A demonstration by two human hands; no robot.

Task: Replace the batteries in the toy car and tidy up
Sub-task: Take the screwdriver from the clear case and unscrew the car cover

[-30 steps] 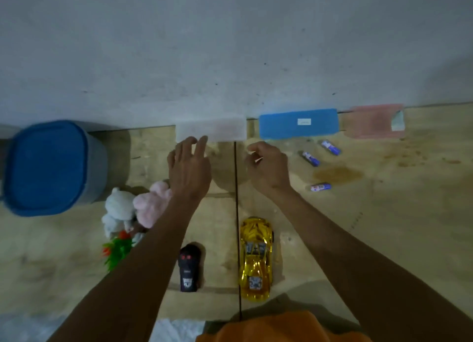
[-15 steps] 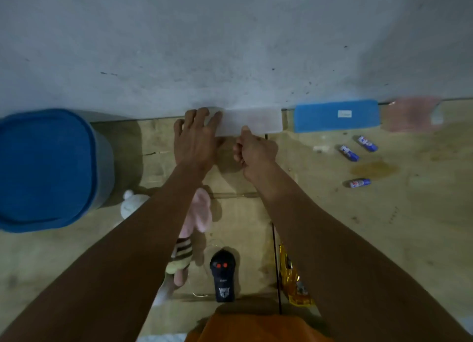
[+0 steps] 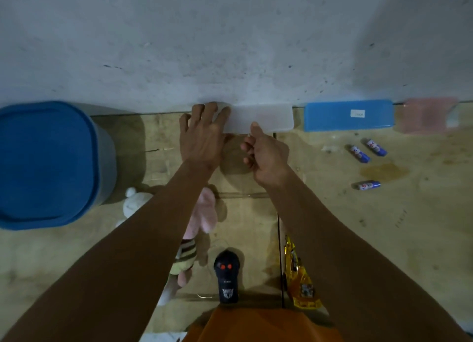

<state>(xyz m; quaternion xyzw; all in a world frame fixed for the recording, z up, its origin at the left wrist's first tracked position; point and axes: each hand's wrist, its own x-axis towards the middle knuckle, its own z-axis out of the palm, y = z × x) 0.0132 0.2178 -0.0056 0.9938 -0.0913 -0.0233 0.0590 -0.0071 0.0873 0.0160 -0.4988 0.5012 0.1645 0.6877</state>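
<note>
A flat white box (image 3: pixel 266 118) stands against the wall. My left hand (image 3: pixel 202 134) lies spread over its left end, fingers on it. My right hand (image 3: pixel 266 152) is curled just below the box, thumb tip touching its lower edge. The yellow toy car (image 3: pixel 300 282) lies near my body, partly hidden by my right forearm. The black remote control (image 3: pixel 227 277) lies to the left of the car. Three blue batteries (image 3: pixel 359 153) (image 3: pixel 375 147) (image 3: pixel 367 185) lie loose on the wooden table to the right.
A big blue-lidded bin (image 3: pixel 48 162) stands at the left. A blue box (image 3: pixel 348 115) and a pink box (image 3: pixel 427 115) lean on the wall to the right. Plush toys, one pink (image 3: pixel 204 211) and one white (image 3: pixel 133 203), lie under my left forearm.
Both hands have reached forward to the white box; the left now rests on its left end and the right thumb touches its edge. My view moved closer to the wall.
</note>
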